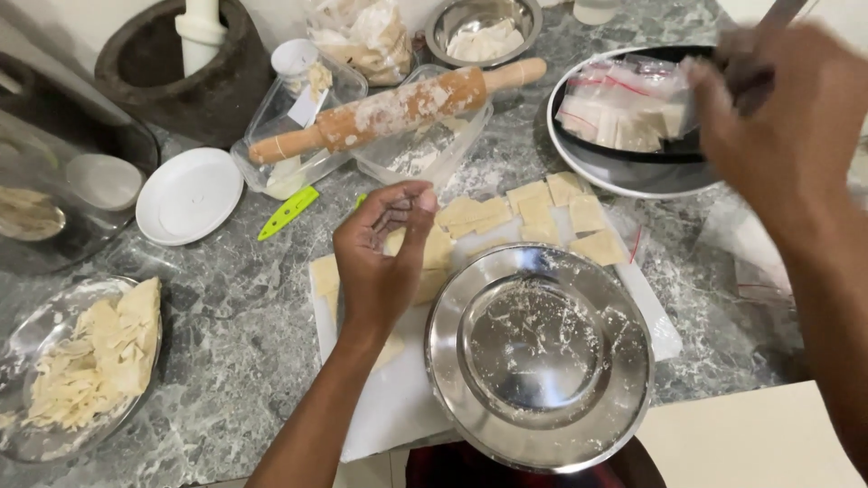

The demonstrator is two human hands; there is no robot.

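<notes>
**Fingers pinched over the dough squares, other hand raised at the black plate**

The left hand hovers with its fingertips drawn together in a pinch above the dough squares; whether a bit of dough sits between them cannot be told. The right hand is lifted and blurred beside the black plate, fingers curled around what looks like a dark handle, though the grasp is too smeared to be sure.

Taking the steel plate as the landmark: it sits nearest the person, empty but for flour streaks. It rests on a white cutting board, whose long axis runs from near left to far right. The dough squares lie just beyond the steel plate in a band along the board's far edge, running left to right and rising slightly toward the right.

Far right of the steel plate, the black plate holds a clear bag of pale wrappers. Far beyond, a floured rolling pin lies across two clear containers, its long axis pointing from lower left to upper right. Beyond that stands a steel bowl with pale sheets inside. Well left, a glass dish carries dough scraps. Between it and the rolling pin lie a white lid and a small green knife.
</notes>
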